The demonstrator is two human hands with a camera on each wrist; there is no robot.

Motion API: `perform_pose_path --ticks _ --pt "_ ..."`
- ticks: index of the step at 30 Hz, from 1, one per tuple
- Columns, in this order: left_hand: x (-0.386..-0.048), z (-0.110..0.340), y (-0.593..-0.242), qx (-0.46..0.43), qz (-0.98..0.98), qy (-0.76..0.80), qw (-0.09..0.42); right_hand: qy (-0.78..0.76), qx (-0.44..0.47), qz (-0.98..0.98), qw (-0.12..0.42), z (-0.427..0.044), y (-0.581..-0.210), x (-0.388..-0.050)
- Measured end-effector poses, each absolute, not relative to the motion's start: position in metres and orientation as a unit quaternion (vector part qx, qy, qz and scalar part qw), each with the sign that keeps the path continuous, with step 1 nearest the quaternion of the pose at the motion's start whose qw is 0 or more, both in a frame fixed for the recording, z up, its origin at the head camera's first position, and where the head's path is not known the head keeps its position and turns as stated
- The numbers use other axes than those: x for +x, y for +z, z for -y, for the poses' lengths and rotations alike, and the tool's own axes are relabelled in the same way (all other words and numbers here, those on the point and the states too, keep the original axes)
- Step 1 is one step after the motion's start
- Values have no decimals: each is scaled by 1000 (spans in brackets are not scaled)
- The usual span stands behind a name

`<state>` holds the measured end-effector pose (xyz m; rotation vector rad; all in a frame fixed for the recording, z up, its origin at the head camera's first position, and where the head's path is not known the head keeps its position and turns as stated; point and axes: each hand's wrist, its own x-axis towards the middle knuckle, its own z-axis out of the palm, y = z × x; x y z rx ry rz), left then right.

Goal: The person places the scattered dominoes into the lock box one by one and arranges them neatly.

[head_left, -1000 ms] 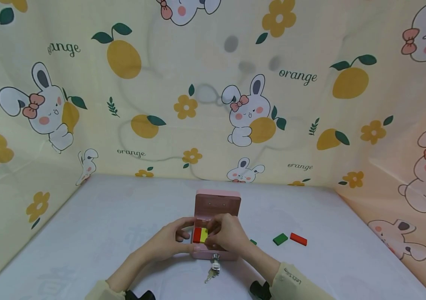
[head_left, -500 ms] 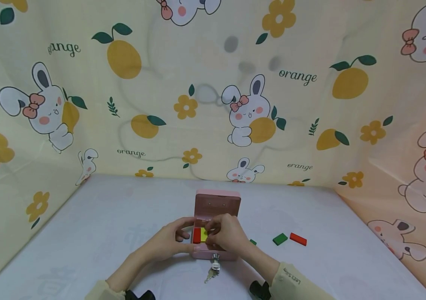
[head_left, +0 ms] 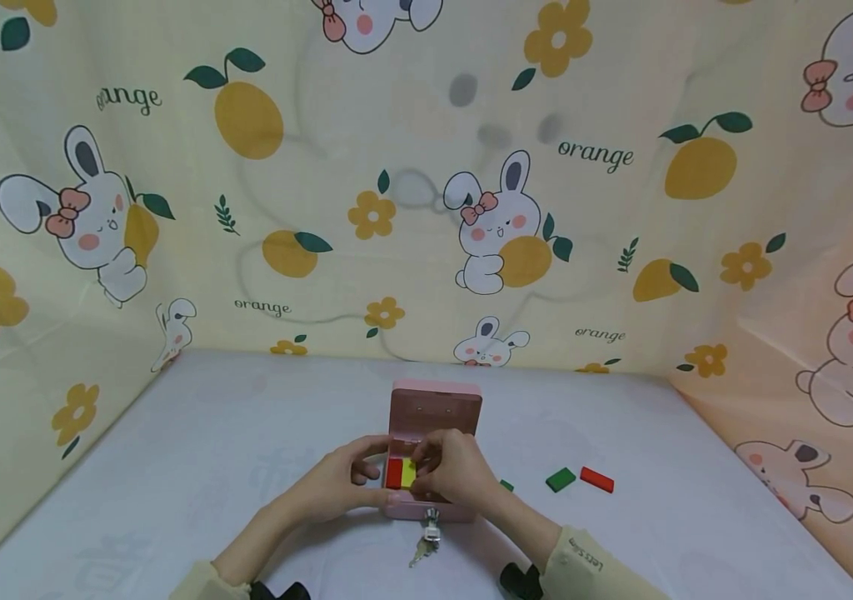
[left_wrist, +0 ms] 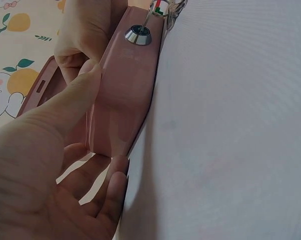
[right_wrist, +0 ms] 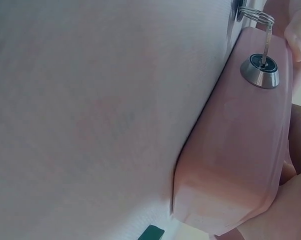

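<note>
A pink metal box [head_left: 460, 512] stands with its lid [head_left: 436, 412] raised. Inside, at its left end, a red block [head_left: 394, 473] lies beside a yellow block [head_left: 408, 474]. My left hand [head_left: 335, 482] grips the box's left end, thumb on the front rim and fingers around the side, as the left wrist view shows. My right hand [head_left: 462, 473] reaches into the box, its thumb and index finger pinching at the yellow block's right side; the exact contact is partly hidden. In the right wrist view the box front [right_wrist: 230, 140] covers most of that hand.
A key ring with keys [head_left: 426, 546] hangs from the front lock [right_wrist: 260, 72]. To the right lie a green block [head_left: 561, 480] and a red block [head_left: 596, 479] on the white tabletop [head_left: 696, 533]. Another green block [head_left: 506, 485] is partly hidden behind my right wrist.
</note>
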<state>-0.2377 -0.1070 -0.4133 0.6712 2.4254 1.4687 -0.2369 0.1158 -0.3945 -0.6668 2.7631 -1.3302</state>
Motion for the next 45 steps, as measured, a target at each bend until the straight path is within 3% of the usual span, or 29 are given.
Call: perform_pose_path --ticks 45 --pt "-236 105 -411 221 -829 502 114 -449 -201 -871 1 -118 -392 -235"
